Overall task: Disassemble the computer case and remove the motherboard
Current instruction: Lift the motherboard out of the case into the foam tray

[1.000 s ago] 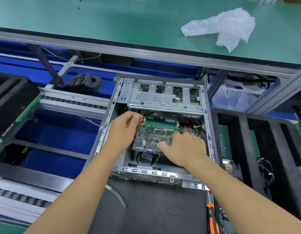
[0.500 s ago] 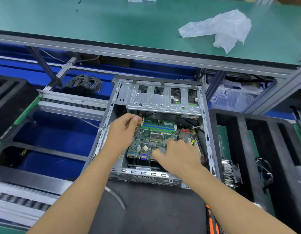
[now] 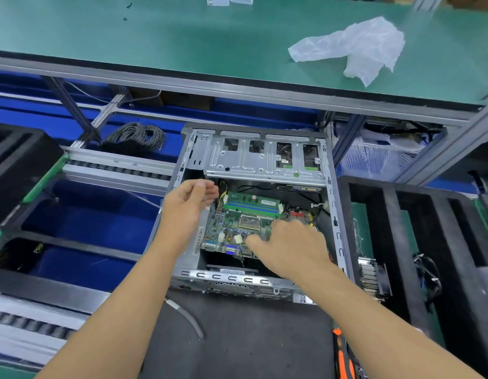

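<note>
The open computer case (image 3: 253, 214) lies on its side on a dark mat (image 3: 237, 337) at the near edge of the bench, its silver drive cage (image 3: 264, 157) at the far end. Inside it sits the green motherboard (image 3: 237, 228), with its near, port-side edge lifted off the case floor so that a dark gap shows beneath. 1 memory stick (image 3: 252, 199) stands in a slot along the board's far edge, and yellow and black wires (image 3: 222, 187) run to its far-left corner.

The left hand (image 3: 185, 212) hovers over the left wall of the case beside the board, fingers loosely curled and released, holding nothing. The right hand (image 3: 289, 247) lies across the board's right half with its thumb along the near edge; whether its fingers grasp the board underneath cannot be told, since the back of the hand hides them.

On the raised green shelf (image 3: 155, 36) behind the case lies a crumpled clear plastic bag (image 3: 357, 47). A coil of grey cable (image 3: 138, 135) rests to the far left of the case. An orange-handled tool (image 3: 342, 356) lies at the mat's near-right corner, and a finned heatsink (image 3: 371, 277) stands just beside the case's right wall.
</note>
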A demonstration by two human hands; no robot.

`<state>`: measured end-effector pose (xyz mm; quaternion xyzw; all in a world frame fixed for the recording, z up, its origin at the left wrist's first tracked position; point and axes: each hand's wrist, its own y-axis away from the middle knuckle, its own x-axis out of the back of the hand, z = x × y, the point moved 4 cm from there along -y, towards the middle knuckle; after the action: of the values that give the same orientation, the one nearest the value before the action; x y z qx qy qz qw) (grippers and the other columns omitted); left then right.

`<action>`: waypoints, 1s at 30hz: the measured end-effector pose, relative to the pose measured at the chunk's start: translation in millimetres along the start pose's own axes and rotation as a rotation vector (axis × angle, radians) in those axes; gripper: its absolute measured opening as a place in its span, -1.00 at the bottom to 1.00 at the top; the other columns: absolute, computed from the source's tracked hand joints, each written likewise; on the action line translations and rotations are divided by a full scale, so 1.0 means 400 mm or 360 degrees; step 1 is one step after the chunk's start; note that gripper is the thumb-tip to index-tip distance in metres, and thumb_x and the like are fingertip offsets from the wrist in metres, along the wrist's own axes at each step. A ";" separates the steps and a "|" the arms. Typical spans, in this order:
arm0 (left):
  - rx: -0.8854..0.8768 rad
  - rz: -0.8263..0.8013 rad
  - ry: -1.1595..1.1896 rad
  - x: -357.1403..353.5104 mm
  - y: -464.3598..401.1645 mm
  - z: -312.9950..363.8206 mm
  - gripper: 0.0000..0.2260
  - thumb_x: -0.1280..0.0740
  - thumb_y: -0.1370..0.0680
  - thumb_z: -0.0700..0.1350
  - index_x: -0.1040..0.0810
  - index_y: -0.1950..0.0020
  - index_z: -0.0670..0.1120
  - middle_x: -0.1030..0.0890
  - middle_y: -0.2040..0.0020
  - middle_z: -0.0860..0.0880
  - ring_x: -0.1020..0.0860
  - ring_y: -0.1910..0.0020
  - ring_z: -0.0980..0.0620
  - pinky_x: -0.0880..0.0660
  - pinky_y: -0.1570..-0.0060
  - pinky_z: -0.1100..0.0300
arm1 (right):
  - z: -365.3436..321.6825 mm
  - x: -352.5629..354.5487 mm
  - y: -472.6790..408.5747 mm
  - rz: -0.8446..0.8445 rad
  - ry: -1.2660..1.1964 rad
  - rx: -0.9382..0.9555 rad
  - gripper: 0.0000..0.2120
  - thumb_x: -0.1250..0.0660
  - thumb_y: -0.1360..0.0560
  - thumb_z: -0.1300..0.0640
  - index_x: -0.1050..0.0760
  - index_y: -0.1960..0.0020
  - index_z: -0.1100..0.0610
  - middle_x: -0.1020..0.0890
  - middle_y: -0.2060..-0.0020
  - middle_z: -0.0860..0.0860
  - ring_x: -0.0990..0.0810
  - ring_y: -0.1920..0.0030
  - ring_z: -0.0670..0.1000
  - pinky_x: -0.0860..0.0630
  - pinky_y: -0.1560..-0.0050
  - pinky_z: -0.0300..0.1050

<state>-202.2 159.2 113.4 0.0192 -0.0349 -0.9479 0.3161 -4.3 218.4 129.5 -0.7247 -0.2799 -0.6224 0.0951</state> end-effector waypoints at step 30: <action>-0.0288 -0.1187 -0.1755 -0.044 0.156 0.014 -0.80 -0.37 -0.47 0.25 -0.65 0.18 0.16 -0.47 -0.12 0.36 -0.23 -0.26 0.21 -0.10 -0.20 0.05 | 0.006 -0.022 0.037 0.0138 -0.0236 -0.0162 -0.58 -0.16 -0.34 -0.30 -0.30 0.36 0.07 -0.38 0.41 -0.01 -0.40 0.34 0.09 -0.26 0.39 -0.11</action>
<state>-151.1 120.2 124.2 -0.4836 -0.1027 -0.8639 -0.0962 4.8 204.8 123.8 -0.7841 -0.2225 -0.5758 0.0643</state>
